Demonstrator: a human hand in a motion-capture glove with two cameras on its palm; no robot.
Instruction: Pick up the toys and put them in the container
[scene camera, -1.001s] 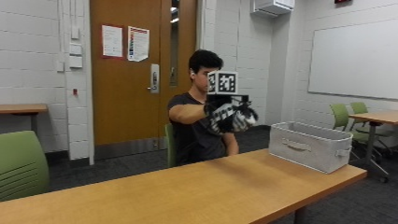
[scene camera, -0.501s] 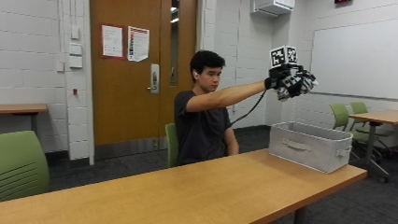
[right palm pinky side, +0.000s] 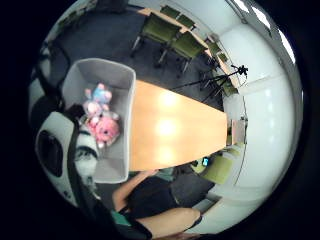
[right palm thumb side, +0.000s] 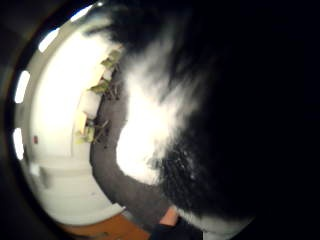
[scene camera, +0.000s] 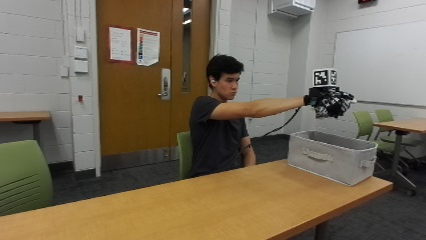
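In the outside view the person holds the right arm out straight, and the gloved right hand (scene camera: 324, 97) grips a black-and-white plush toy (scene camera: 335, 107) in the air above the grey fabric container (scene camera: 331, 159). The container stands at the right end of the wooden table (scene camera: 200, 205). The little finger side palm view looks down into the container (right palm pinky side: 126, 98), where a pink plush (right palm pinky side: 106, 130) and a pink-and-blue plush (right palm pinky side: 99, 95) lie. Black-and-white fur (right palm thumb side: 165, 130) fills most of the thumb side palm view.
Green chairs (scene camera: 23, 175) stand at the left and behind the person, more chairs and a second table (scene camera: 399, 126) at the right. A camera tripod (right palm pinky side: 220, 77) stands on the floor beyond the table's far end (right palm pinky side: 220, 125).
The gloved hand carried the plush from in front of the chest up and out to the right, then lowered slightly, ending over the container.
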